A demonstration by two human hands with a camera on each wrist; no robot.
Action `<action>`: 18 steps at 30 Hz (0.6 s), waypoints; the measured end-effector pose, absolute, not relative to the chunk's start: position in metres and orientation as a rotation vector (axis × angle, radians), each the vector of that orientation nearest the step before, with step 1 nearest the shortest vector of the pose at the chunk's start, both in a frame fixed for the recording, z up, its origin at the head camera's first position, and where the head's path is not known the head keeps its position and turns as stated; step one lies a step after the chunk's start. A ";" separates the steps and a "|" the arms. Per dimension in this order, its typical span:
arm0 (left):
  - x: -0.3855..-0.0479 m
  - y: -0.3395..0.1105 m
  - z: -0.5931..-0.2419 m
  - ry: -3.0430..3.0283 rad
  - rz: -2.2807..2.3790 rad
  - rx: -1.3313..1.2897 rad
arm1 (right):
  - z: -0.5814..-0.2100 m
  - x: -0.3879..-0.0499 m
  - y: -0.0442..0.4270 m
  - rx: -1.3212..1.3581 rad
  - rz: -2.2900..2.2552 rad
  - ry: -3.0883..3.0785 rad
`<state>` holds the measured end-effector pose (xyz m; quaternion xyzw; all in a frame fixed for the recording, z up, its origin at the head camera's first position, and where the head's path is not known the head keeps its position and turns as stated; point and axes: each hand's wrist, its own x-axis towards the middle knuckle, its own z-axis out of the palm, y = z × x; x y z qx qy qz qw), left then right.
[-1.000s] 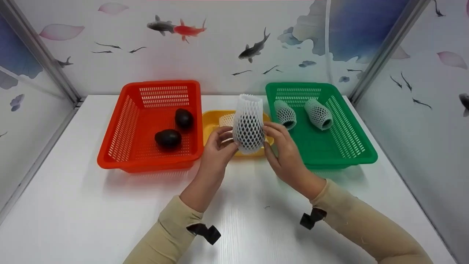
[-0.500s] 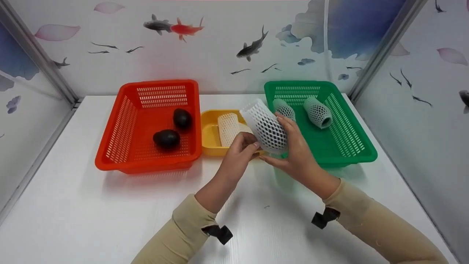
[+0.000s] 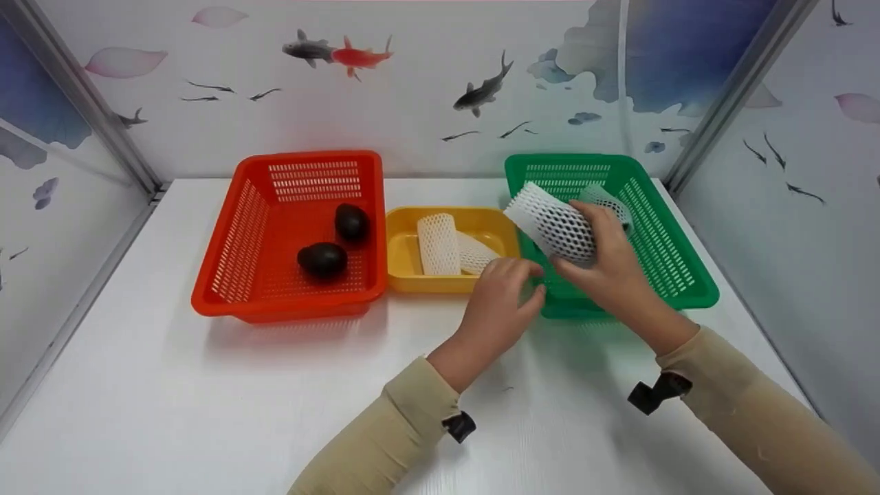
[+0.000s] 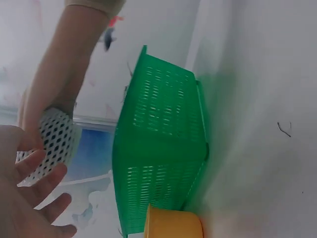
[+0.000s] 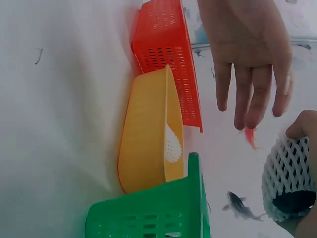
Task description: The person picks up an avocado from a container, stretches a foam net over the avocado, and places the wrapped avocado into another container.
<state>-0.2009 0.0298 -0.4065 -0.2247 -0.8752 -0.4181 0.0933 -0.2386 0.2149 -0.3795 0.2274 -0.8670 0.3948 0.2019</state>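
Note:
My right hand (image 3: 615, 268) grips a dark avocado (image 5: 292, 201) wrapped in a white foam net sleeve (image 3: 553, 223), tilted above the left part of the green basket (image 3: 667, 285). The sleeve's far end sticks out past the fruit. Beside it, my left hand (image 3: 500, 302) is apart from the sleeve, its fingers loosely bent with nothing in them, as the left wrist view also shows. One wrapped piece (image 3: 606, 201) lies in the green basket, partly behind my right hand; the held piece hides another part of that basket.
At left, a red basket (image 3: 275, 230) holds two bare avocados (image 3: 323, 260). Between the baskets, a yellow tray (image 3: 402, 258) contains white foam net sleeves (image 3: 438, 246). A white table (image 3: 261, 412) lies in front; printed panels stand behind and at both sides.
The wrapped avocado has moved right from above the yellow tray to above the green basket, tilting over. My left hand has let go of it and followed partway right.

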 end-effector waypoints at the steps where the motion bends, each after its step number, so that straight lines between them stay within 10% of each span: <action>1: -0.203 0.035 -0.409 -2.604 -1.064 -0.698 | -0.377 -0.240 0.216 0.608 1.137 -2.435; 18: -0.233 0.096 -0.428 -3.021 -0.015 -0.973 | -0.344 -0.276 0.243 0.131 1.393 -2.793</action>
